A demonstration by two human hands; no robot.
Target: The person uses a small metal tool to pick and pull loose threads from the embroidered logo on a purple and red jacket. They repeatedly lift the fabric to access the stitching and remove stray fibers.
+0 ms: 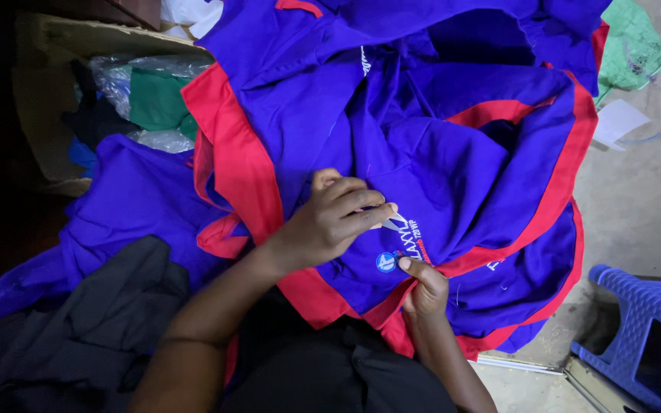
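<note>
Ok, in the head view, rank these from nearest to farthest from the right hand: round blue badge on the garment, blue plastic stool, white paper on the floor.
From the right hand:
1. Round blue badge, touching distance, just to its left on the blue and red garment.
2. Blue plastic stool, lower right.
3. White paper, upper right on the floor.

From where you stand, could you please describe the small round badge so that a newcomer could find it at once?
Start at the big blue garment with red trim spread over the lap. Follow the left hand down to the right hand, which pinches the cloth. The round badge lies beside that thumb: the only pale blue circle there.
</note>
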